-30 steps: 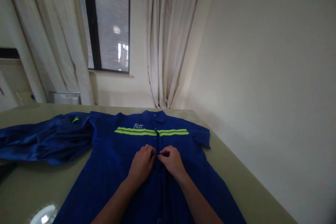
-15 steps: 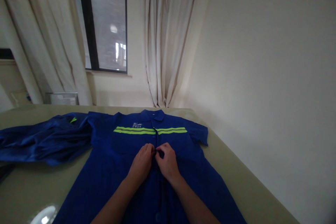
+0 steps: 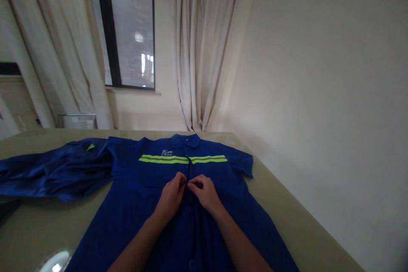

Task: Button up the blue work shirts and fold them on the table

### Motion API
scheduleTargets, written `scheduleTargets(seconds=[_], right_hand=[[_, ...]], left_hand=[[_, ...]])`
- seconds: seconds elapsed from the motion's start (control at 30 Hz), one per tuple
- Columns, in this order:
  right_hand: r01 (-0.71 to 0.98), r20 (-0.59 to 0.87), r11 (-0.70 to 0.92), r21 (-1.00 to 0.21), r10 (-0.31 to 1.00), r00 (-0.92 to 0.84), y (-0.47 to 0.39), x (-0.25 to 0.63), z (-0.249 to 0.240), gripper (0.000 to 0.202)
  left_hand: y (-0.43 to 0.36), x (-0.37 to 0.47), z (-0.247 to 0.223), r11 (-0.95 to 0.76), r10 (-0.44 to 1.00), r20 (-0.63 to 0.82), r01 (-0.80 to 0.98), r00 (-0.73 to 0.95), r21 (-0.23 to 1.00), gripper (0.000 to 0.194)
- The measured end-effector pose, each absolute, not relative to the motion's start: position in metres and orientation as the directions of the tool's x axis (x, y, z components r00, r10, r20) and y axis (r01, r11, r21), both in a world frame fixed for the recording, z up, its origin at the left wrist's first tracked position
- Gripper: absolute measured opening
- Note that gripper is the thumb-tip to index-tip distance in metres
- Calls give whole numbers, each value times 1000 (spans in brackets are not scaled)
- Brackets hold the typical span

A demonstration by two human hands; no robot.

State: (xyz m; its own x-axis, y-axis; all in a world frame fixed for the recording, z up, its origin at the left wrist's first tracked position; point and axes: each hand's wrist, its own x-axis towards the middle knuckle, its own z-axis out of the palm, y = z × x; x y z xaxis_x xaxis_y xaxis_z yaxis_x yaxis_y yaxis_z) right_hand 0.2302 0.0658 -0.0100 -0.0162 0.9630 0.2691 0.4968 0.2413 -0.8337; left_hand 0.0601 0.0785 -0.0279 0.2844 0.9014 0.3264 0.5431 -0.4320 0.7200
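Note:
A blue short-sleeved shirt [image 3: 127, 204] with yellow-green stripes across the chest lies spread on the table, its collar at the far end. My left hand [image 3: 172, 192] pinches the edge of the shirt's front opening, just below the stripes. From the other side, my right hand [image 3: 205, 193] pinches the same front edge, thumb and forefinger together. The fingertips of both hands nearly meet there. Whatever button may be between them is hidden. A round button [image 3: 191, 264] shows lower on the front.
More crumpled blue clothing [image 3: 57, 174] lies to the left on the greenish table [image 3: 41, 229]. A white wall [image 3: 325, 93] borders the table on the right. Behind stand curtains [image 3: 204, 42] and a window [image 3: 132, 25]. A bright round reflection shows at the lower left.
My hands have shifted slightly at the front edge, and the right fingers have moved a little left. The shirt lies as before; the view has shifted slightly.

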Motion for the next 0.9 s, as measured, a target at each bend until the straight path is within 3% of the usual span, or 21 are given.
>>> scheduleTargets(seconds=[0.2,0.47,0.57,0.9], right_hand=[[483,238,225,-846,971,-35,68,232,-11,18],[694,315,223,-684,949,5,61,215,-11,14],[734,333,225,-641,943,2,59,214,-9,13],[570,260,184,-800,964,54,71,223,-15,7]], left_hand=[[77,60,-26,-424,905,325,522,275,740,16],[78,56,-18,-372,926,291,461,240,805,7],[82,55,-19,-355,928,277,366,250,860,13],[86,55,-22,-352,928,267,374,262,858,10]])
